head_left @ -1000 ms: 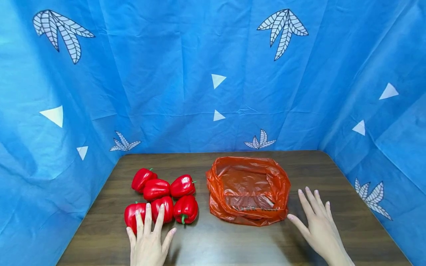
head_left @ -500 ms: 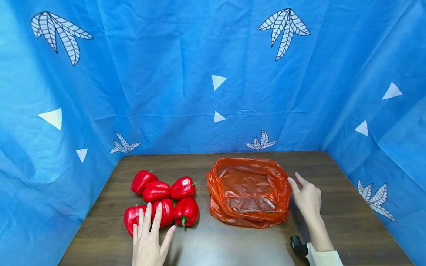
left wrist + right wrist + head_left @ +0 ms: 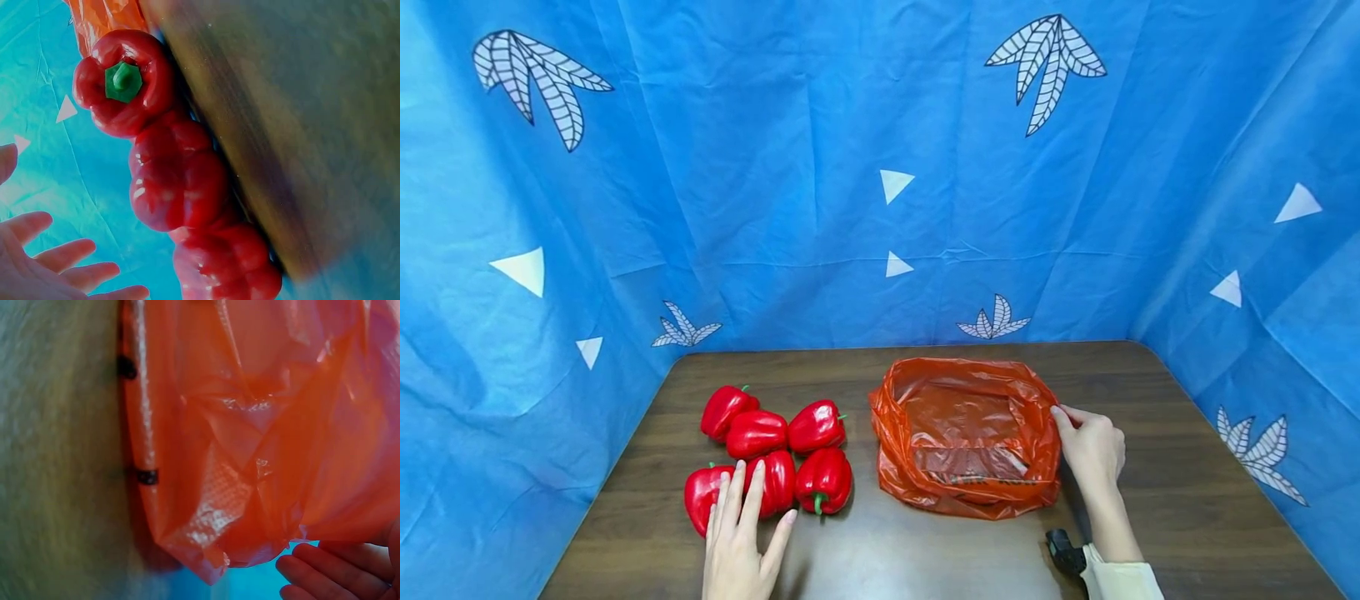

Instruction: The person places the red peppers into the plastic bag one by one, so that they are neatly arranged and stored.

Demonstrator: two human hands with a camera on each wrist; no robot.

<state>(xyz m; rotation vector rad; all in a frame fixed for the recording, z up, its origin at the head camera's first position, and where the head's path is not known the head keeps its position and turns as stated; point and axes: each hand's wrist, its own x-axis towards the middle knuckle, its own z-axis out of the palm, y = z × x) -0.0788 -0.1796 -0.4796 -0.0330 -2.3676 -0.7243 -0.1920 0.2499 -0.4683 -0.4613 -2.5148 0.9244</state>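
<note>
Limp bag, glossy peppers

The right hand (image 3: 1092, 446) pinches the right rim of the orange bag (image 3: 891, 450), which lies near the far edge of the tabletop (image 3: 925, 554); such thin film looks light, tearable, best held by its rim. The left hand (image 3: 741, 533), fingers spread, hovers beside six red peppers (image 3: 766, 437) toward the left edge: probably firm, slippery, suiting a wrap around the body.
</note>
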